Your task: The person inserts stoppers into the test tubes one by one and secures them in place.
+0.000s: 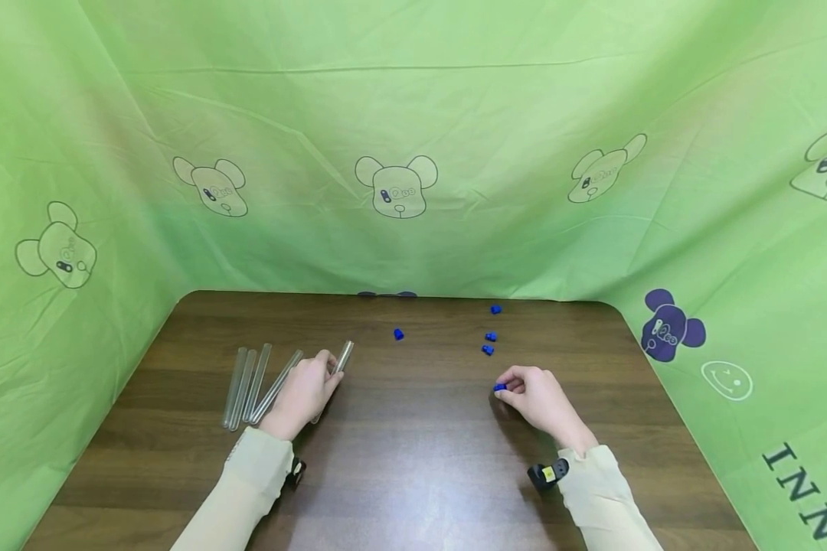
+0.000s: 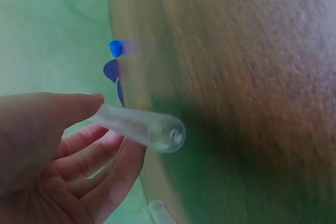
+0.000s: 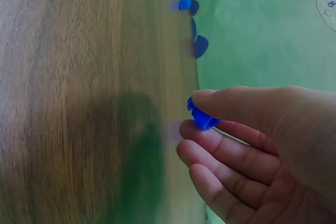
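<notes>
My left hand point(image 1: 306, 390) pinches a clear test tube point(image 1: 344, 356) between thumb and fingers, left of the table's middle. In the left wrist view the rounded closed end of this test tube point(image 2: 149, 128) points toward the camera. On the right side, my right hand point(image 1: 539, 399) holds a small blue cap point(image 1: 500, 387) by thumb and fingertips. The right wrist view shows the blue cap point(image 3: 203, 119) tilted, with its open rim facing down. Its other fingers are loosely bent below the cap. Several more test tubes point(image 1: 256, 383) lie side by side left of my left hand.
Beyond my right hand lie three blue caps point(image 1: 491, 337) in a loose row toward the back edge. Another blue cap point(image 1: 398, 334) is near the back middle. The brown wooden table point(image 1: 400, 474) is enclosed by a green printed cloth point(image 1: 303, 245) at the back and sides.
</notes>
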`<state>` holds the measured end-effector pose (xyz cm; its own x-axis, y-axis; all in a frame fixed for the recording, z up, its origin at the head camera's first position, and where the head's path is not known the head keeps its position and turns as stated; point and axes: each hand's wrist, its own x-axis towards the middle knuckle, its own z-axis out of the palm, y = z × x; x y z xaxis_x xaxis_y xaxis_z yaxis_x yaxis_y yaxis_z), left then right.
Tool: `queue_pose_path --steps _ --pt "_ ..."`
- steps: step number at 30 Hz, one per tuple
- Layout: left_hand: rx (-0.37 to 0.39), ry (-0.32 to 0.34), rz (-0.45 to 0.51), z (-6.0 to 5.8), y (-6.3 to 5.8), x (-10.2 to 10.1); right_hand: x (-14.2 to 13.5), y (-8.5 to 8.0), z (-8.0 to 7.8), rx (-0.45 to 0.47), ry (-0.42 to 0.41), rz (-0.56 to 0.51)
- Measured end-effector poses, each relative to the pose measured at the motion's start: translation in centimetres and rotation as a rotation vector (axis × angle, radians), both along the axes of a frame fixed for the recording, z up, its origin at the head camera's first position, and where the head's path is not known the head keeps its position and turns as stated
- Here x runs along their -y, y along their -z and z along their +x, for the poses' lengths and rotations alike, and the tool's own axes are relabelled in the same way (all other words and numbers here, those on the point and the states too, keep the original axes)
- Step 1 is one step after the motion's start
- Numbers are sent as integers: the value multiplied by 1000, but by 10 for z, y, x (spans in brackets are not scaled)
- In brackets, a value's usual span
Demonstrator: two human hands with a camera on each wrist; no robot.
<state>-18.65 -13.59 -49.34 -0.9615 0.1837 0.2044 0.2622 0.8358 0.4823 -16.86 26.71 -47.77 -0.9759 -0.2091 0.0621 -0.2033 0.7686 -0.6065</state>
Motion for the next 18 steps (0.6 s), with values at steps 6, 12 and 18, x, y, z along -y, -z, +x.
queue_pose_path --steps 6,12,18 --pt "-18 -2 39 -1 0 -3 3 1 0 -20 3 -23" --pt "-16 19 135 -5 -1 -6 6 -1 -1 -38 7 -54" --pt "-3 13 212 -9 -4 -10 8 -3 -3 -57 23 -72"
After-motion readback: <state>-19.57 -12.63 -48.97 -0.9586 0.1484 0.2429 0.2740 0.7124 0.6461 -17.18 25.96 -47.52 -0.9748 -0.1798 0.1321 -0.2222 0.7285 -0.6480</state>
